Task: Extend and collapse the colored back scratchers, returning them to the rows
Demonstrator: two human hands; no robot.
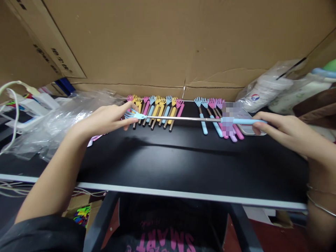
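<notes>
A light-blue telescopic back scratcher is stretched out long and level above the black table. My left hand is closed on its claw-shaped head. At the other end, my right hand pinches the tip of the blue handle. Behind the rod, at the back of the table, lies a row of several back scratchers in pink, yellow and blue. A second group of back scratchers, blue, pink and purple, lies to the right, partly hidden by the held one and a blurred patch.
Clear plastic bags and a white device with cables lie at the left. A bagged cup and a white tray are at the right. Cardboard walls the back. The table's pale front edge runs across below.
</notes>
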